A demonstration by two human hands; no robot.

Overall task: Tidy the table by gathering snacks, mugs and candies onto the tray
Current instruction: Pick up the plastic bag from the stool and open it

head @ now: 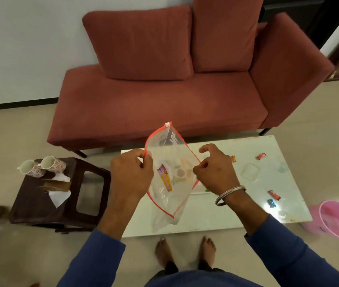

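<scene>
White surface (216, 222) with scattered candies (261, 156); both hands, left hand (132, 172) and right hand (214, 172), pinch limp, light zip bag (170, 162) at its rim; best held there.

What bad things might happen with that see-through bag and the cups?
1. The zip bag is held open above the table by the left hand and right hand pinching its rim; if one slips, the snacks inside may spill.
2. The two mugs sit at the stool's corner and might get knocked off.
3. Loose candies near the table's edge could slide off.
</scene>
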